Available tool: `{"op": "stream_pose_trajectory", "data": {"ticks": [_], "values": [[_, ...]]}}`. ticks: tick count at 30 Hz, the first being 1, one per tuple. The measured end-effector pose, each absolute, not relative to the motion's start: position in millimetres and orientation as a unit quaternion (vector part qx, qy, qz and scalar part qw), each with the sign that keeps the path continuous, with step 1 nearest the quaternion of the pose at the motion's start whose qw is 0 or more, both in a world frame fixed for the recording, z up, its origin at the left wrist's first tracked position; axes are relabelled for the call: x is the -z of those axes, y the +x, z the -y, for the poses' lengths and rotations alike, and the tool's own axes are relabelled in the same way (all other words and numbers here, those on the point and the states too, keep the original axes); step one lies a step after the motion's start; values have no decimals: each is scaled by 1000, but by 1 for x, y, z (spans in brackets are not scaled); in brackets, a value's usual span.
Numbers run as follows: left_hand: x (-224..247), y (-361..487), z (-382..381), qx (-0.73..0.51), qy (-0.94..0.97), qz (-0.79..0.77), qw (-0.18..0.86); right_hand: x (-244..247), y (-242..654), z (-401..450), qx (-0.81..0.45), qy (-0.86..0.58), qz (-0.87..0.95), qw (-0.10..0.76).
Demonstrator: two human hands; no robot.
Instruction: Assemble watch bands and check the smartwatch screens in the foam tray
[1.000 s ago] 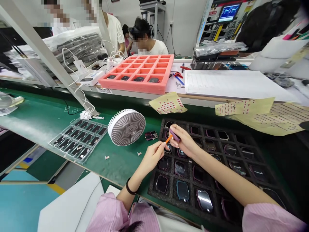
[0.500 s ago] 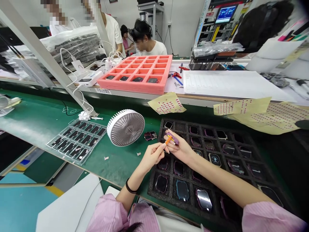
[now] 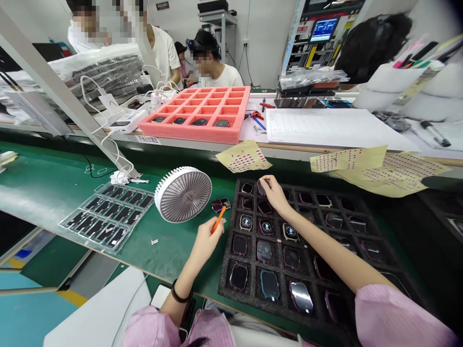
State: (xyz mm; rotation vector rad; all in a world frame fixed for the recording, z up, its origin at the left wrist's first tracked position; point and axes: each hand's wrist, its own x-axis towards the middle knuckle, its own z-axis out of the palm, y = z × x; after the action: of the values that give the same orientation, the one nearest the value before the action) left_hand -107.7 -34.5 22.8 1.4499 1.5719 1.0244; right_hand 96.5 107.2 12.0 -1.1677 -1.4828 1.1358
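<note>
My left hand (image 3: 209,239) is closed around a slim orange stick-like tool (image 3: 218,219), which points up and away over the green bench. A small pale bit shows beside its fingers. Just beyond the tool's tip, two watch pieces (image 3: 220,205) lie on the bench. My right hand (image 3: 274,192) reaches to the back row of a black foam tray (image 3: 249,301). Its fingers pinch a purple-framed smartwatch (image 3: 261,188) at the second compartment, partly hidden by the hand. Smartwatches fill many other compartments, and a few, such as the lit smartwatch (image 3: 266,227), show glowing dials.
A round white fan (image 3: 183,194) stands left of my left hand. Farther left lies a clear tray (image 3: 108,217) of black strips. On the shelf sit a pink foam tray (image 3: 191,130) and paper sheets (image 3: 325,125). Yellow dotted sheets (image 3: 349,159) hang over its edge. Co-workers sit beyond.
My right hand has moved from the middle to the back row of the foam tray with the purple watch. My left hand has drawn away toward the lower left, still holding the orange tool.
</note>
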Motion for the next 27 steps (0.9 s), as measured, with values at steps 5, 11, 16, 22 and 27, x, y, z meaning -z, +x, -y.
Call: {"op": "stream_pose_trajectory", "data": {"ticks": [5, 11, 16, 22, 27], "values": [[-5, -138, 49, -259, 591, -712, 278, 5, 122, -138, -299, -570, 667, 376], [-3, -148, 57, -202, 573, -752, 257, 1, 161, -130, -155, -645, 688, 293], [-10, -140, 54, -245, 571, -735, 272, 3, 186, -131, -162, -656, 685, 272], [-28, -101, 42, -365, 596, -576, 425, -15, 159, -110, -303, -571, 674, 358], [-50, -65, 33, -395, 572, -461, 552, -53, 111, -56, -676, -330, 468, 464]]}}
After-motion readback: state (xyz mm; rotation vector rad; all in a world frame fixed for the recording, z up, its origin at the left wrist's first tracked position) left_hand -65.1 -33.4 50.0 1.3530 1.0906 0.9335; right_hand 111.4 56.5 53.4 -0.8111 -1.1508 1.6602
